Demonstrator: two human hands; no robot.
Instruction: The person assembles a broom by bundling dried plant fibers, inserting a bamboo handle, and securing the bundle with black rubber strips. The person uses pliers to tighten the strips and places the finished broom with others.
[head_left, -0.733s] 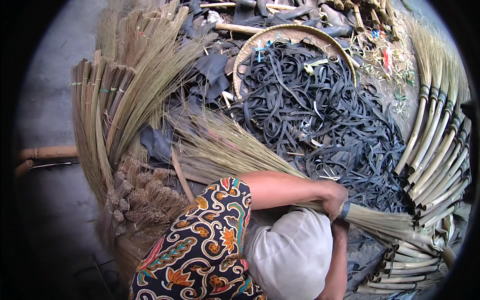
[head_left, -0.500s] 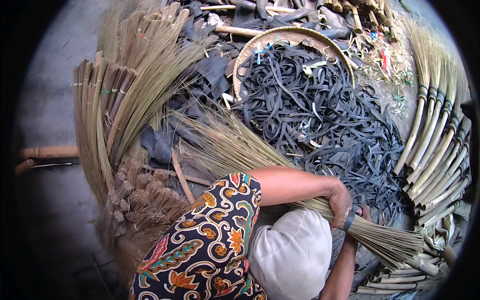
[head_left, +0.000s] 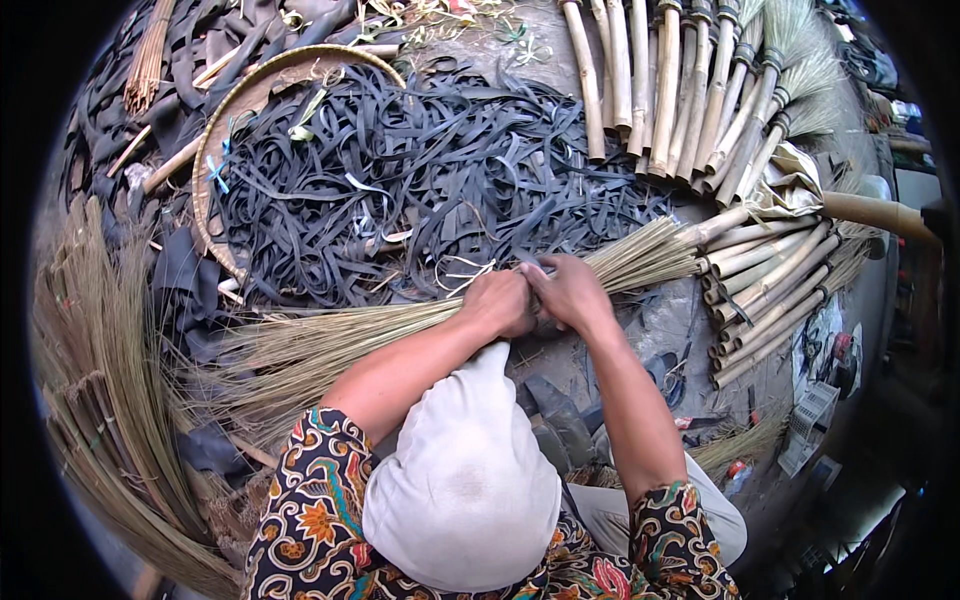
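Observation:
A long bundle of broom grass (head_left: 350,335) lies slantwise before me, its loose wispy ends to the left and its stiff stems to the right. My left hand (head_left: 500,302) is closed over the middle of the bundle. Close against it, my right hand (head_left: 568,290) has its thumb and fingers drawn together where a dark rubber strip goes round the stems; the fingers largely hide that strip. Just beyond both hands spreads a tangled heap of black rubber strips (head_left: 400,190), spilling out of a round woven tray (head_left: 205,190).
Several finished brooms with pale bamboo handles (head_left: 665,100) lie at the far right. More bamboo handles (head_left: 775,285) are stacked near the bundle's stem end. Upright sheaves of broom grass (head_left: 110,370) stand at the left. A white plastic crate (head_left: 808,425) sits at the right.
My view has swung to the right and the bundle lies flatter across it. Both hands have come up in front of me, side by side on the bundle.

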